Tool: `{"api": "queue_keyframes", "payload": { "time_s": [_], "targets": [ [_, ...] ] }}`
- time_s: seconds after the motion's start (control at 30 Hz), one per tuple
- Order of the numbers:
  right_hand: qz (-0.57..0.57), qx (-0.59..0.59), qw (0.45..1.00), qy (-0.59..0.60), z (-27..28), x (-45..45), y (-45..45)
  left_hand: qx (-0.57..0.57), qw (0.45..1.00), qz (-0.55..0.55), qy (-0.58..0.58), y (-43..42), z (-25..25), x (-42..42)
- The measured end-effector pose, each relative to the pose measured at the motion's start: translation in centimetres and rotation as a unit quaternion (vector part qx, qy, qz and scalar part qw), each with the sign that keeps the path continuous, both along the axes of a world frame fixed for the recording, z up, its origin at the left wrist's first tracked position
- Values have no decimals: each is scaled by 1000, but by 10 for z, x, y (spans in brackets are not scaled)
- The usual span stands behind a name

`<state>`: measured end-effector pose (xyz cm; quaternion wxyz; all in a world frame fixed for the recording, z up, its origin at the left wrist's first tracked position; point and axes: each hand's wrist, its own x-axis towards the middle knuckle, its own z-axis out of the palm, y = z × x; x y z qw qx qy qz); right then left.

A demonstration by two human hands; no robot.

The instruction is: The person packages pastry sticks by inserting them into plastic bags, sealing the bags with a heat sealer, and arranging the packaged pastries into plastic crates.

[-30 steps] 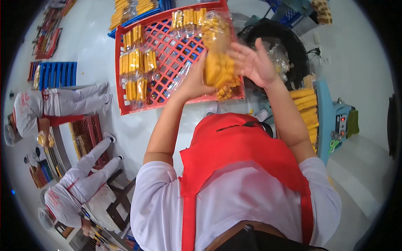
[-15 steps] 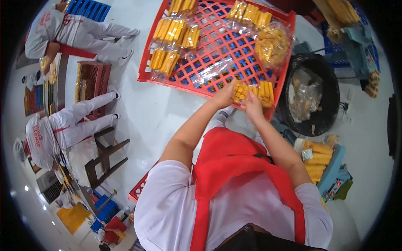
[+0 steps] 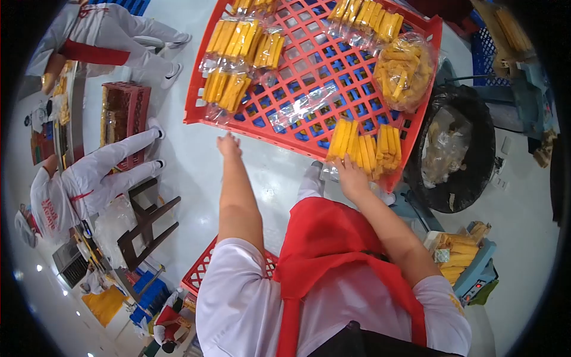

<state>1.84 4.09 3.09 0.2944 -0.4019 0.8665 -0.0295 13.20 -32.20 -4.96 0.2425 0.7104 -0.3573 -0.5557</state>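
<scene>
My right hand [image 3: 353,177] is at the near right corner of a red plastic crate [image 3: 262,138], its fingers closed on the near end of a clear packet of yellow sticks [image 3: 344,138]. Beside that packet, similar yellow sticks [image 3: 388,146] lie in the same corner. My left hand [image 3: 228,144] is just outside the crate's near left edge, fingers apart and holding nothing. Closest to it inside the crate is another packet of yellow sticks [image 3: 226,89]. A flat clear plastic wrapper [image 3: 304,108] lies on the crate's lattice floor.
A large bag of yellow pieces [image 3: 403,72] sits at the crate's right side. Right of the crate stands a black-lined bin [image 3: 455,154] with plastic waste. A blue machine [image 3: 479,273] is at lower right. Two people in white [image 3: 89,184] stand left, near a dark stool [image 3: 148,223].
My left hand has let go of the packet and moved left to the crate's near left edge. The packet now lies in the near right corner, under my right hand's fingers.
</scene>
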Motion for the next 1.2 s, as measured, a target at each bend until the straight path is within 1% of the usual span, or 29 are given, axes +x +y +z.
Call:
{"api": "queue_keyframes", "payload": {
  "time_s": [0.07, 0.13, 0.23, 0.3, 0.37, 0.4, 0.47, 0.5, 0.53, 0.57, 0.6, 0.63, 0.67, 0.7, 0.73, 0.77, 0.8, 0.83, 0.87, 0.9, 0.93, 0.97, 1.0, 1.03, 1.07, 1.1, 1.13, 1.17, 1.2],
  "targets": [
    [-11, 13, 998, -54, 5, -4, 1, -10, 999, 11, 29, -22, -9, -2],
    [-12, 26, 997, -65, 15, -8, 1, -5, 999, -3, 44, -29, -1, -11],
    [-15, 41, 995, -95, 23, -13, 2, 23, 997, 24, 70, -49, -24, -5],
    [-19, 52, 992, -111, 24, -14, 3, 44, 996, 36, 75, -51, -26, -7],
    [-26, -57, 992, -107, 26, -15, 8, 63, 993, 48, 84, -51, -31, -8],
    [-25, -56, 993, -105, 26, -17, 10, 60, 993, 64, 84, -50, -34, -8],
    [-38, -133, 978, -154, 31, -21, 15, 56, 991, 81, 89, -47, -29, -11],
    [-37, -135, 979, -151, 37, -21, 15, 0, 995, 73, 62, -43, -19, -17],
    [-90, -169, 971, -144, 45, -22, 15, -58, 996, 65, 36, -40, -6, -23],
    [-143, -206, 959, -135, 53, -24, 16, -62, 995, 63, 43, -41, 0, -23],
    [-143, -213, 958, -127, 60, -26, 18, -191, 981, -41, 10, -44, 9, -24],
    [-153, -204, 959, -119, 66, -29, 23, -319, 937, -142, -22, -46, 18, -27],
    [-165, -196, 960, -111, 72, -33, 27, -327, 934, -141, -10, -43, 42, -34],
    [-167, -206, 959, -99, 81, -36, 30, -348, 896, -258, -96, -37, 75, -43],
    [-181, -190, 961, -92, 89, -39, 33, -364, 837, -365, -182, -33, 105, -51],
    [-196, -173, 961, -84, 98, -42, 36, -368, 813, -428, -139, -34, 124, -57],
    [-198, -185, 960, -69, 101, -43, 38, -383, 810, -425, -128, -23, 159, -66],
    [-198, -289, 936, -27, 99, -43, 40, -390, 747, -511, -171, -3, 209, -76],
    [-194, -388, 901, 16, 99, -42, 44, -393, 674, -587, -213, 17, 255, -85],
    [-194, -394, 898, 28, 102, -42, 46, -376, 657, -621, -203, 28, 290, -90],
    [-249, -418, 865, -120, 105, -47, 47, -387, 654, -620, -195, 40, 321, -92],
    [-294, -434, 810, -263, 112, -53, 48, -340, 662, -663, -79, 51, 349, -94],
    [-295, -444, 809, -249, 130, -58, 49, -286, 655, -699, 37, 63, 376, -96],
    [-347, -420, 777, -316, 156, -61, 48, -297, 645, -703, 46, 78, 405, -99],
    [-396, -396, 736, -381, 175, -63, 47, -319, 595, -729, 114, 93, 433, -102],
    [-417, -435, 684, -411, 186, -63, 44, -337, 539, -750, 181, 107, 455, -108],
    [-421, -448, 682, -395, 194, -66, 45, -346, 523, -754, 194, 121, 471, -116],
    [-410, -474, 556, -546, 201, -70, 48, -322, 511, -746, 283, 135, 486, -125],
    [-375, -482, 410, -677, 213, -72, 50, -292, 492, -733, 369, 147, 497, -133]
  ]
}}
